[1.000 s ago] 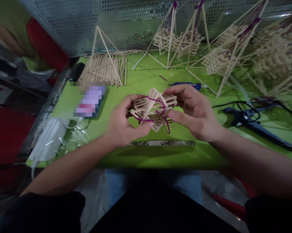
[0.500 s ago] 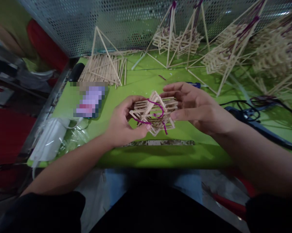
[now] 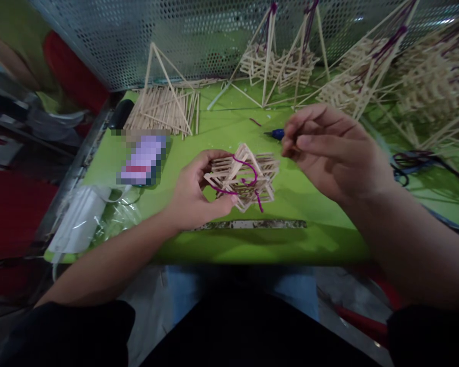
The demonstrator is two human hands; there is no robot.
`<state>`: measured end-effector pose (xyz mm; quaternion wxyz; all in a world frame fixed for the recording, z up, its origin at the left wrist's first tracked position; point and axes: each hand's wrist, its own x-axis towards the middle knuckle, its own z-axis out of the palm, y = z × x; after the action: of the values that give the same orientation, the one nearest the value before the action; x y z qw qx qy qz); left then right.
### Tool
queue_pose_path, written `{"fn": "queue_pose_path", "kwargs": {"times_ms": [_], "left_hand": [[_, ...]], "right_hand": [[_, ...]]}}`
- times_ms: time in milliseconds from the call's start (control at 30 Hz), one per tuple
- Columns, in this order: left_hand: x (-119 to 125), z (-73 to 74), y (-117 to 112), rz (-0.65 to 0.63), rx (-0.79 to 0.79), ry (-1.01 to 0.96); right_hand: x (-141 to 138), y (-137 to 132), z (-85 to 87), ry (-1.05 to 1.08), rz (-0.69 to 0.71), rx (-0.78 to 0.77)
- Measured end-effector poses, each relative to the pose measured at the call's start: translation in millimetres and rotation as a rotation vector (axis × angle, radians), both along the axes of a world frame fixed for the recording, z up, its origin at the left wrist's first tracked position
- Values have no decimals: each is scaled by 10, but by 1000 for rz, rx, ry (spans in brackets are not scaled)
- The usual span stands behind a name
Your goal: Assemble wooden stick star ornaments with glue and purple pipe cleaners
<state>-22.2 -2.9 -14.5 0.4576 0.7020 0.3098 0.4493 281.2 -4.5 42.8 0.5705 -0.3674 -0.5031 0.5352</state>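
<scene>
My left hand [image 3: 193,196] grips the stick lattice [image 3: 244,176] by its left end, above the desk [image 3: 252,244] near its front edge, long axis running along that edge. My right hand [image 3: 336,148] hangs apart, fingertips pinched together.

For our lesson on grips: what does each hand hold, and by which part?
The left hand grips the stick lattice by its left end. The right hand hovers apart, fingertips pinched; whether they hold anything cannot be told.

stick pile [image 3: 161,107], blue pen [image 3: 276,134], mesh panel [image 3: 137,35]
</scene>
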Motion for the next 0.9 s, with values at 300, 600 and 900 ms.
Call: {"fn": "queue_pose_path", "kwargs": {"times_ms": [300,600,900], "left_hand": [[-18,-23,51,-22,-55,-5],[-10,-27,55,-37,5,-27],[-17,0,58,-30,-43,-5]], "right_hand": [[-7,81,-97,-3,-134,199],[-66,16,-54,-12,-136,173],[-44,13,-77,-101,-111,227]]}}
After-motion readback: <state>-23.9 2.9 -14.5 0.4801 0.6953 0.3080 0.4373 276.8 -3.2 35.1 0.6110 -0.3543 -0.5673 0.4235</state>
